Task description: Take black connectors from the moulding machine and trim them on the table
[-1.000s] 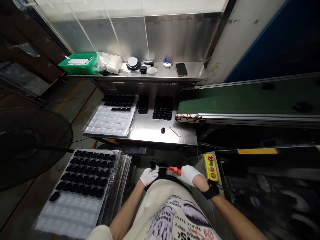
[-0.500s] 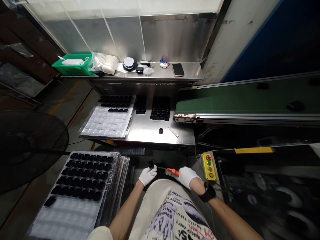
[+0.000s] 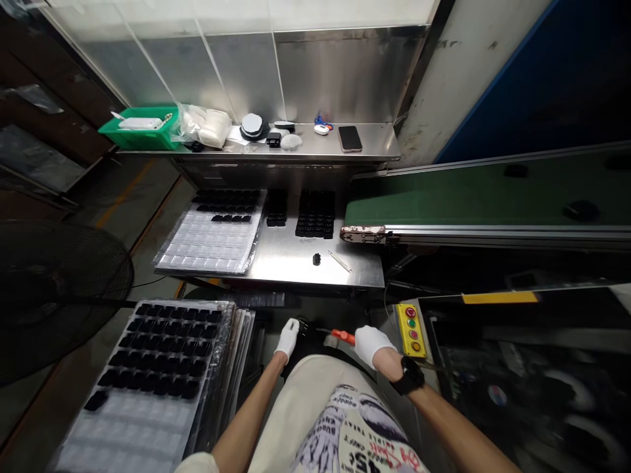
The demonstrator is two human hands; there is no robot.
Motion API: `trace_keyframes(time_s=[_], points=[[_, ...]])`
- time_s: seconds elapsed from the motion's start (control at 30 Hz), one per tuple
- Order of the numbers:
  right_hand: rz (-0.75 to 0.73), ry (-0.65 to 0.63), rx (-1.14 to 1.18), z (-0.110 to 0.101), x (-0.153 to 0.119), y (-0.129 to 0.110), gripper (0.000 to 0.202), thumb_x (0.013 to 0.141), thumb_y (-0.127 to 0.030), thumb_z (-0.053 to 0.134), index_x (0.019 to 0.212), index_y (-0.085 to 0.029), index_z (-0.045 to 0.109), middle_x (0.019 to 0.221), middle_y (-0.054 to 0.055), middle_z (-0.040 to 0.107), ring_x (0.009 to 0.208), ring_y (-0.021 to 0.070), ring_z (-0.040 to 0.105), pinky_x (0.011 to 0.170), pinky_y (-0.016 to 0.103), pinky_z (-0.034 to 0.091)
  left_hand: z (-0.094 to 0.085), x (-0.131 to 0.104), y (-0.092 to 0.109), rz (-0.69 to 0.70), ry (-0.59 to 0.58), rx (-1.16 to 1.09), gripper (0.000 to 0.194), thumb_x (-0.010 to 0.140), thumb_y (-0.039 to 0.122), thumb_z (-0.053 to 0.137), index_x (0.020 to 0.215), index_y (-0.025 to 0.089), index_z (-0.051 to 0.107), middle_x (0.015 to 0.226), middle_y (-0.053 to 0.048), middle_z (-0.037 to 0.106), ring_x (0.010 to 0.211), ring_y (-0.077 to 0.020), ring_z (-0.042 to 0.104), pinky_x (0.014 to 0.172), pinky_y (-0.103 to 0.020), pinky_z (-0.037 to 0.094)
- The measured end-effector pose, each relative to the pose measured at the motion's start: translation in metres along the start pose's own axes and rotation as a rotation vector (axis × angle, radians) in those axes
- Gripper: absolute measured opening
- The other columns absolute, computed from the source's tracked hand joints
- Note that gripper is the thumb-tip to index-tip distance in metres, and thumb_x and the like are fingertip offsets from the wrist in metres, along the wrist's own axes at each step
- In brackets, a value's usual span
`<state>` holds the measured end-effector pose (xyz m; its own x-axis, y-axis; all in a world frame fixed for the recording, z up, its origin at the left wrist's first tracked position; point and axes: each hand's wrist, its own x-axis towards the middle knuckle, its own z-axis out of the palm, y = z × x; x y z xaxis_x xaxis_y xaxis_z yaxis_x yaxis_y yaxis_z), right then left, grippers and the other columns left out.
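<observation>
In its white glove, my left hand (image 3: 288, 337) is closed on a small black plastic part (image 3: 304, 327) in front of my lap. The part blends into the dark clothing behind it. My right hand (image 3: 372, 344), also gloved in white, grips an orange-handled tool (image 3: 344, 337). A thin shaft on the tool points left toward the black part, with a small gap between them as far as I can see. The tool's exact kind is not clear. On the metal table (image 3: 276, 256) ahead, a single black part (image 3: 316, 259) lies beside slim tweezers (image 3: 340, 261).
Black parts stand in a block (image 3: 315, 213) on the table, near a partly filled clear tray (image 3: 211, 240). Another tray (image 3: 133, 420) sits on a stack at left, beside a fan (image 3: 64, 295). A green conveyor (image 3: 444, 194) and yellow button box (image 3: 411, 330) are at right.
My left hand has turned and shifted slightly left, so the black part now points right toward the tool. My right hand has barely moved and keeps hold of the orange-handled tool.
</observation>
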<state>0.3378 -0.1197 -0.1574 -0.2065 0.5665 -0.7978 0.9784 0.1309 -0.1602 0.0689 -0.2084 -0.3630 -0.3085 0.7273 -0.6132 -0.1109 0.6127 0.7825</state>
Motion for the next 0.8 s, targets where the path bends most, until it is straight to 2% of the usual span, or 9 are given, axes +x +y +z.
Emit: trace_keyframes(time_s=[0.1, 0.23, 0.33, 0.4, 0.5, 0.63, 0.7, 0.8], points=[[0.011, 0.017, 0.005, -0.001, 0.004, 0.001, 0.035, 0.103, -0.033, 0.071, 0.122, -0.009, 0.088, 0.119, 0.029, 0.082, 0.115, 0.0430, 0.082, 0.093, 0.044, 0.064, 0.001, -0.001, 0.004, 0.045, -0.006, -0.052, 0.040, 0.094, 0.049, 0.081, 0.080, 0.019, 0.057, 0.082, 0.003, 0.052, 0.077, -0.0149, 0.048, 0.075, -0.029, 0.042], [0.023, 0.040, 0.041, 0.000, 0.006, -0.001, 0.032, 0.100, -0.031, 0.074, 0.118, -0.009, 0.089, 0.118, 0.029, 0.082, 0.115, 0.0446, 0.082, 0.094, 0.046, 0.063, 0.013, -0.003, 0.010, 0.002, -0.021, -0.181, 0.048, 0.081, 0.051, 0.091, 0.075, 0.020, 0.054, 0.076, 0.006, 0.047, 0.073, -0.0124, 0.042, 0.069, -0.025, 0.035], [0.018, 0.067, 0.133, -0.003, 0.009, 0.003, 0.035, 0.095, -0.044, 0.082, 0.111, -0.015, 0.090, 0.113, 0.025, 0.084, 0.110, 0.0429, 0.083, 0.090, 0.041, 0.060, 0.023, -0.004, 0.019, -0.088, -0.011, -0.336, 0.054, 0.077, 0.055, 0.094, 0.078, 0.021, 0.052, 0.071, 0.009, 0.039, 0.063, -0.0091, 0.036, 0.060, -0.021, 0.027], [0.026, 0.125, 0.217, -0.011, 0.014, 0.016, 0.038, 0.094, -0.052, 0.082, 0.109, -0.018, 0.090, 0.112, 0.021, 0.085, 0.109, 0.0400, 0.083, 0.087, 0.037, 0.058, 0.026, -0.006, 0.028, -0.138, -0.004, -0.468, 0.055, 0.078, 0.053, 0.096, 0.085, 0.022, 0.051, 0.070, 0.011, 0.035, 0.056, -0.0068, 0.030, 0.054, -0.020, 0.021], [0.060, 0.261, 0.364, -0.035, 0.028, 0.049, 0.033, 0.102, -0.046, 0.072, 0.113, -0.019, 0.088, 0.109, 0.017, 0.085, 0.105, 0.0327, 0.082, 0.084, 0.032, 0.054, 0.026, -0.011, 0.047, -0.179, -0.015, -0.678, 0.053, 0.081, 0.042, 0.099, 0.093, 0.023, 0.051, 0.072, 0.011, 0.036, 0.052, -0.0050, 0.032, 0.051, -0.018, 0.025], [0.115, 0.459, 0.580, -0.086, 0.062, 0.095, 0.038, 0.107, -0.033, 0.060, 0.138, -0.015, 0.075, 0.099, 0.011, 0.083, 0.080, 0.0214, 0.077, 0.077, 0.028, 0.050, 0.021, -0.016, 0.081, -0.228, -0.071, -0.888, 0.040, 0.089, 0.025, 0.095, 0.100, 0.022, 0.056, 0.074, 0.010, 0.040, 0.053, -0.0047, 0.041, 0.050, -0.017, 0.035], [0.107, 0.534, 0.682, -0.113, 0.086, 0.106, 0.043, 0.109, -0.037, 0.058, 0.142, -0.014, 0.071, 0.100, 0.011, 0.083, 0.071, 0.0176, 0.072, 0.074, 0.027, 0.050, 0.019, -0.018, 0.101, -0.246, -0.118, -0.960, 0.033, 0.094, 0.019, 0.090, 0.100, 0.021, 0.058, 0.074, 0.009, 0.041, 0.053, -0.0046, 0.042, 0.050, -0.017, 0.036], [0.073, 0.626, 0.811, -0.145, 0.122, 0.108, 0.047, 0.112, -0.044, 0.051, 0.146, -0.017, 0.068, 0.113, 0.010, 0.083, 0.069, 0.0138, 0.066, 0.074, 0.024, 0.051, 0.015, -0.020, 0.135, -0.270, -0.220, -1.041, 0.025, 0.099, 0.012, 0.082, 0.097, 0.020, 0.058, 0.077, 0.007, 0.045, 0.056, -0.0051, 0.044, 0.053, -0.018, 0.039]])
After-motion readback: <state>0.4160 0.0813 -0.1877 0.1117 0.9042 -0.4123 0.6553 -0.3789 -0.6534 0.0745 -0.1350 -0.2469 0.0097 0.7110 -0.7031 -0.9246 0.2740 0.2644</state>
